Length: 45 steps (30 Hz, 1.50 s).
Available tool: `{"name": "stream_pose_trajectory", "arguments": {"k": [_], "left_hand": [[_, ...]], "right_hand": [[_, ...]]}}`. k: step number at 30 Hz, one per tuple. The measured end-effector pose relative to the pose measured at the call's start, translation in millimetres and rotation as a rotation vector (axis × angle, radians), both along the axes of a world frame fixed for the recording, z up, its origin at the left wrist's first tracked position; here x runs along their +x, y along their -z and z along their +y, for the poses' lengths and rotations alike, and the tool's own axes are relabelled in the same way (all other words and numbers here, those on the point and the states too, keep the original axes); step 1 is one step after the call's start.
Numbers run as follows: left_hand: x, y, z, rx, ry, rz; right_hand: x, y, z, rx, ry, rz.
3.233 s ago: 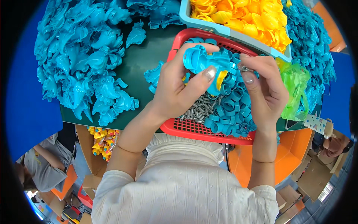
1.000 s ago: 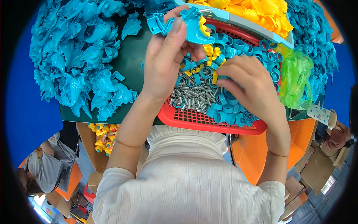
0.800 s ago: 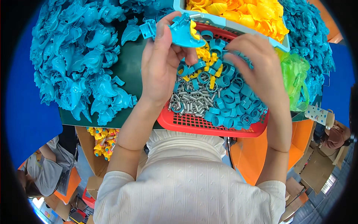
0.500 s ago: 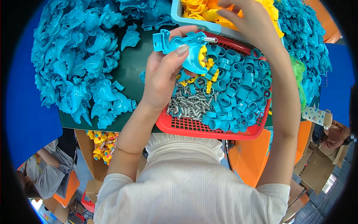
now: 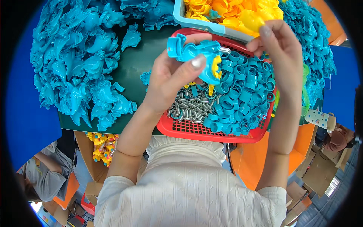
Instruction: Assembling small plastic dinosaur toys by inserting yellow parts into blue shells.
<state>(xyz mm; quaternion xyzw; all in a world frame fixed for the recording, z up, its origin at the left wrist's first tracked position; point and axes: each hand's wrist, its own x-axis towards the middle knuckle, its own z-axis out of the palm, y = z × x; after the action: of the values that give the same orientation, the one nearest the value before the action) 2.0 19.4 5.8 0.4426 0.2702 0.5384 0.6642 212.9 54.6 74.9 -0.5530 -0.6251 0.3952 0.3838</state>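
My left hand (image 5: 172,77) is closed around a blue plastic shell half (image 5: 198,53), held above the red basket. A yellow toothed piece (image 5: 216,67) sits in the shell's edge, and a metal spring or pin (image 5: 225,50) sticks out at its right end. My right hand (image 5: 281,47) pinches a yellow plastic piece (image 5: 252,22) with a smooth rounded face, just over the front edge of the light blue bin (image 5: 211,27). The red basket (image 5: 211,137) below holds many blue rings (image 5: 242,89), small metal cylinders (image 5: 193,108) and a few yellow bits.
Large heaps of blue shells cover the left (image 5: 75,60) and far right (image 5: 308,41) of the dark green table (image 5: 138,56). Yellow pieces (image 5: 227,9) fill the bin. Below the table edge stands a cardboard box (image 5: 89,155) with yellow toys. A person (image 5: 49,170) sits at lower left.
My right hand has come back from inside the bin toward me, now with a yellow piece in its fingers. The left hand has shifted slightly right with the blue shell.
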Motion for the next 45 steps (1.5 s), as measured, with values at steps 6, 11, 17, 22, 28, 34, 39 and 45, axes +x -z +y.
{"name": "stream_pose_trajectory", "arguments": {"k": [6,11,17,22,28,34,39,45], "left_hand": [[0.2,-0.4,-3.2,0.132,0.165,0.004],[4.4,1.7,-7.4,0.187,0.204,0.135],[9.7,0.6,-12.6,0.117,0.171,0.214],[5.2,0.7,-17.0,0.062,0.161,0.146],[4.1,0.2,-17.0,-0.026,0.178,0.061],[0.7,5.3,-16.7,-0.021,0.161,0.052],[3.4,2.0,-17.7,-0.021,0.119,0.069],[2.7,2.3,-14.7,-0.062,0.143,0.12]], "right_hand": [[-23.1,33.6,-34.0,0.095,-0.098,0.329],[-21.7,42.9,-36.2,0.101,-0.086,0.524],[-24.7,36.6,-44.6,0.312,0.062,0.373],[-36.7,38.5,-46.2,0.685,-0.05,-0.16],[-33.2,46.3,-43.7,0.786,-0.017,-0.277],[-33.2,48.1,-41.0,0.851,-0.02,-0.308],[-32.9,47.5,-41.1,0.869,-0.035,-0.3],[-34.6,53.4,-40.1,0.874,0.005,-0.389]]}}
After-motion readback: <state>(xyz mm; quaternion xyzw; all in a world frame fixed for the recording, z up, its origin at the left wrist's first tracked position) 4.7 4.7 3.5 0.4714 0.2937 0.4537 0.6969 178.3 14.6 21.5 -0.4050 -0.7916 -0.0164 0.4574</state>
